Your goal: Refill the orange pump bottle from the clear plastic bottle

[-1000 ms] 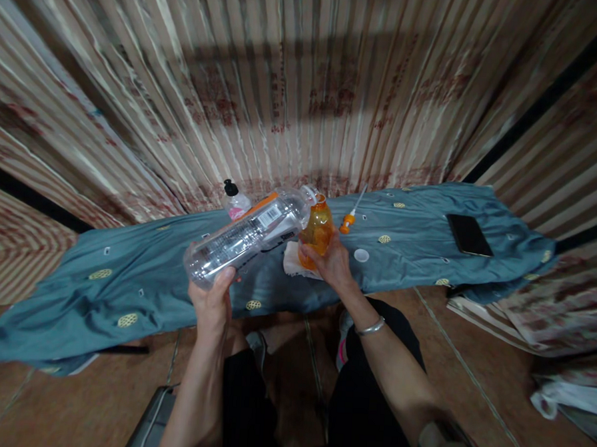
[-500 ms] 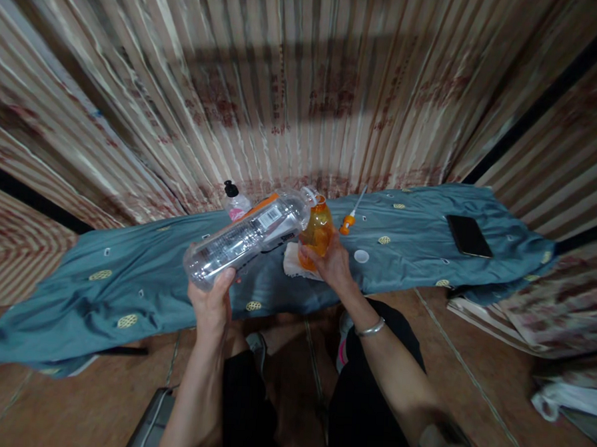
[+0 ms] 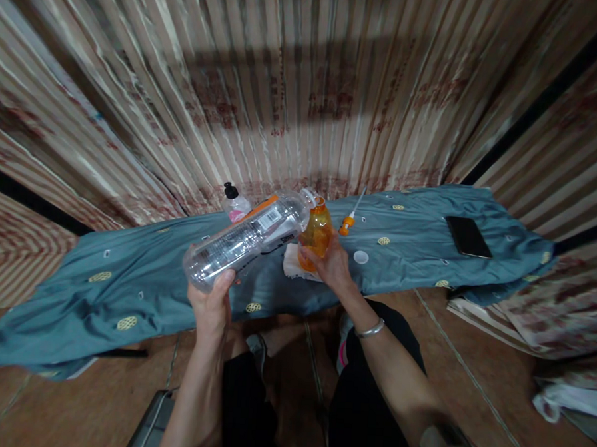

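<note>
My left hand (image 3: 213,302) is closed round the base of a large clear plastic bottle (image 3: 242,242). That bottle is tilted, its neck pointing right and up, with its mouth at the top of an orange see-through bottle (image 3: 317,228). Whether liquid is running between them I cannot tell. Fingers of my right hand (image 3: 334,262) wrap the orange bottle, which stands upright on or just over a folded white cloth (image 3: 292,262). An orange pump top (image 3: 347,224) with a pale tube lies behind to the right. Closer in sits a small white disc (image 3: 361,257).
A pump bottle with a black top (image 3: 231,192) stands behind the clear bottle. A black phone-like slab (image 3: 468,236) lies on the right of the narrow, teal-covered table (image 3: 165,276). Striped curtains (image 3: 306,84) hang close behind, with dark poles at both sides.
</note>
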`<action>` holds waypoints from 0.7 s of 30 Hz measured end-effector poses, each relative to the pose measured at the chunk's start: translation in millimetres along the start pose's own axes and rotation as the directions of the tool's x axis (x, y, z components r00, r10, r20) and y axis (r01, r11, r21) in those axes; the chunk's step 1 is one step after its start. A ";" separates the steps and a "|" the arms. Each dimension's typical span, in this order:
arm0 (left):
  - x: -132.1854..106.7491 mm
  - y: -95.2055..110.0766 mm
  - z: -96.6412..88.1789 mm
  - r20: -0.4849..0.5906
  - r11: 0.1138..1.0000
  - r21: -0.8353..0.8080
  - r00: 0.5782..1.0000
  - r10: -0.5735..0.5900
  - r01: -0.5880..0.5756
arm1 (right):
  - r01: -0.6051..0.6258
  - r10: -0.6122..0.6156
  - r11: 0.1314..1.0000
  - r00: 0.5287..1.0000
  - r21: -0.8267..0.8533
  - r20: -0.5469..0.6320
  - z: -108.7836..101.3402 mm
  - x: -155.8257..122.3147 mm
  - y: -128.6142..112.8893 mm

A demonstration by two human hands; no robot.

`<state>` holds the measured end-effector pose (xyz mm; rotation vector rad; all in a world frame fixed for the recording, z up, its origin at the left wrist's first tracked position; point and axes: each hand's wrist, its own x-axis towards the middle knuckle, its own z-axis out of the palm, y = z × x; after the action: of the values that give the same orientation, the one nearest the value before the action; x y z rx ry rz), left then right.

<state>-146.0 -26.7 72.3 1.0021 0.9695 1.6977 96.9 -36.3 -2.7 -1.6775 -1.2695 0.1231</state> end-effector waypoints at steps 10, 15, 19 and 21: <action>0.1 -0.7 -0.6 -0.001 1.000 -0.006 1.000 0.002 -0.002 | 0.001 -0.001 1.000 1.000 0.007 -0.017 1.3 0.5 -0.7; -0.4 -0.3 -0.4 -0.017 1.000 -0.012 1.000 0.000 0.000 | 0.008 -0.008 1.000 1.000 0.001 -0.012 1.3 0.4 -0.4; -0.5 -0.8 -0.6 -0.020 1.000 -0.012 1.000 -0.009 0.008 | 0.015 -0.014 1.000 1.000 0.004 -0.024 2.2 0.2 0.3; 0.0 -1.7 -0.8 -0.015 1.000 -0.011 1.000 -0.003 0.003 | 0.011 -0.011 1.000 1.000 0.002 -0.024 2.3 0.3 0.2</action>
<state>-146.2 -26.4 70.5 0.9815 0.9704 1.7085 95.8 -34.6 -3.9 -1.6651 -1.2603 0.0981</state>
